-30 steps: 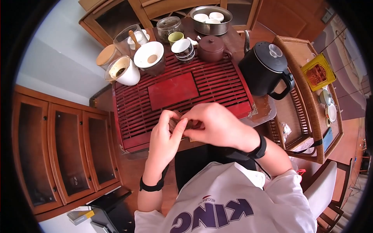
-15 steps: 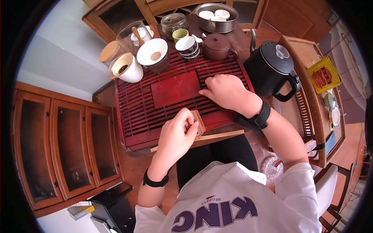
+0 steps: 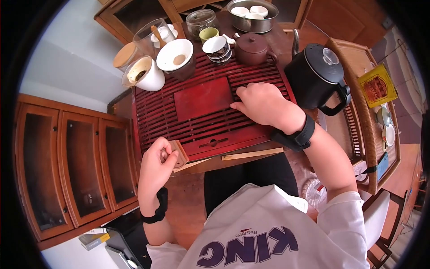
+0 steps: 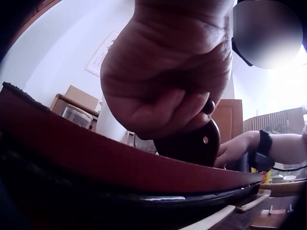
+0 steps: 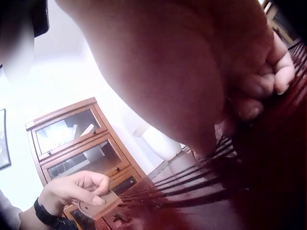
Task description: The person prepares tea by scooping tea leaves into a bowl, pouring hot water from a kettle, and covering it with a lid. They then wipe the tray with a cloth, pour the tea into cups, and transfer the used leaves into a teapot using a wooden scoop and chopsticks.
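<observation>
Over the near left corner of the slatted red tea tray (image 3: 224,145), my left hand (image 3: 154,163) grips a small brown stack of coaster-like pieces (image 3: 180,154). Its layered edge shows in the head view. A dark rounded face of it with a small hole (image 4: 206,140) shows below the curled fingers in the left wrist view. My right hand (image 3: 265,104) rests on the right part of the tray, beside the plain red panel (image 3: 204,101). Its fingers are loosely bent, with nothing seen in them; the palm side is partly in shadow in the right wrist view.
Along the tray's back stand a white pitcher (image 3: 150,80), a strainer bowl (image 3: 174,54), stacked cups (image 3: 217,48) and a brown teapot (image 3: 253,49). A black kettle (image 3: 313,80) stands to the right. Pale wooden strips (image 3: 252,154) lie along the table's front edge.
The hands were together over the tray's front edge; the right went to the tray's right side and stays there. My left hand has moved left with the brown stack.
</observation>
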### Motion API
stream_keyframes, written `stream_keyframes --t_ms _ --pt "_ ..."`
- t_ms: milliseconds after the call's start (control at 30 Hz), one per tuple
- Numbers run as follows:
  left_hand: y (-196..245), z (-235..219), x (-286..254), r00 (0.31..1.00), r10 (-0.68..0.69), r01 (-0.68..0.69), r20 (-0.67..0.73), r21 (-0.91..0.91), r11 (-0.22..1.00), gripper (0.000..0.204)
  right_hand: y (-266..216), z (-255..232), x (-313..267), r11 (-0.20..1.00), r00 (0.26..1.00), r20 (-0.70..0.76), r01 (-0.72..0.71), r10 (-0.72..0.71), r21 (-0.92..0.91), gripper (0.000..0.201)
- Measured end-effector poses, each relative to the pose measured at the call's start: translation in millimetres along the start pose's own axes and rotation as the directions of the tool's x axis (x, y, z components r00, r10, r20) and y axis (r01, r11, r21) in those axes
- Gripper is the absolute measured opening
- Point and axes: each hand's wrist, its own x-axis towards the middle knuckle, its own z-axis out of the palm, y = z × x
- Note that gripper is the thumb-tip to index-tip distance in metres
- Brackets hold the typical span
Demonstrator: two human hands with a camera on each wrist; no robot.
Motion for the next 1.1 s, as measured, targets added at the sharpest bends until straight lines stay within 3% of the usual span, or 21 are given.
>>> stream_keyframes --t_ms 67,133,300,433,600,800,933,1000,1100 --pt "2.4 3.8 -2.2 0.999 0.016 -0.016 -0.027 0.027 1.000 0.022 -3.1 -7.0 4.1 1.000 0.999 0.043 -0.014 0.013 0.025 0.040" --pt "8.2 16.0 -2.1 0.996 0.068 -0.064 -0.052 0.076 0.995 0.020 -9.0 -16.0 8.1 0.996 0.975 0.207 -0.076 0.082 -0.037 0.041" --pt "48.2 57.7 1.1 0.976 0.208 -0.217 0.071 0.149 0.965 0.019 -17.1 -14.9 9.8 0.994 0.975 0.202 -0.076 0.091 -0.082 0.042" --pt "66.3 74.9 7.8 0.911 0.406 -0.409 0.075 0.296 0.863 0.018 -16.9 -12.3 8.7 0.994 0.983 0.160 -0.074 0.086 -0.080 0.043" --pt "57.4 62.2 11.7 0.921 0.367 -0.389 0.129 0.293 0.873 0.026 -16.7 -8.7 4.5 0.994 0.996 0.070 -0.048 0.055 -0.097 0.042" --pt "33.0 6.9 6.4 0.999 0.033 -0.045 0.043 0.324 0.945 0.034 -17.7 -10.7 4.4 0.989 0.990 0.096 -0.094 0.105 -0.111 0.040" --pt "8.4 -35.0 3.3 0.994 -0.063 0.091 -0.095 0.328 0.940 0.030 -16.0 -3.7 2.1 0.990 0.996 0.022 -0.080 0.083 -0.115 0.039" --pt "-23.3 -49.0 6.8 0.990 0.047 -0.008 -0.134 0.279 0.960 0.030 -13.6 1.2 0.6 0.989 0.997 0.000 -0.073 0.074 -0.125 0.039" --pt "-31.6 -46.8 4.3 0.990 0.027 0.003 -0.140 0.206 0.979 0.029 -14.0 6.1 -0.5 0.988 0.995 -0.097 -0.031 0.017 -0.150 0.038"
